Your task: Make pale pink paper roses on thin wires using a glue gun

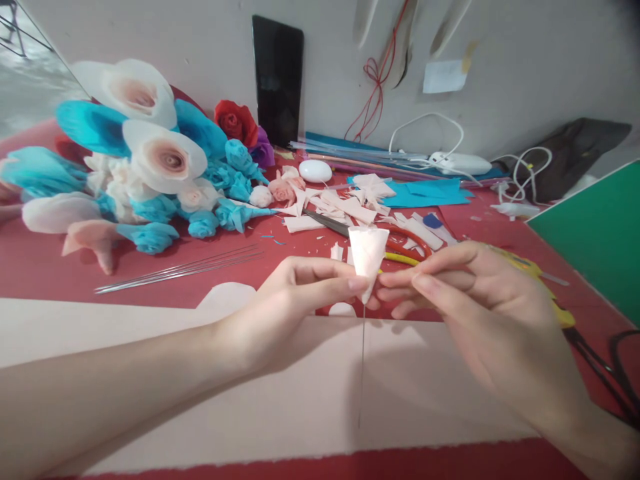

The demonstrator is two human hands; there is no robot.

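Note:
A small pale pink paper cone point(369, 257) stands upright on a thin metal wire point(363, 373), which hangs straight down below it. My left hand point(295, 300) pinches the lower part of the cone between thumb and fingers. Close by on the right, my right hand point(480, 320) has its fingers stretched toward the cone's base, and I see nothing held in it. Whether its fingertips touch the cone is unclear. Under both hands lies a large sheet of pale pink paper point(225, 407).
Paper flowers point(170, 160) are heaped at the left, beside several loose wires point(175, 270). Pink paper scraps point(350, 207) and red-handled scissors point(410, 240) lie behind the cone. A yellow glue gun point(563, 313) sits at the right, near a green board point(595, 233). A dark phone point(278, 80) leans on the wall.

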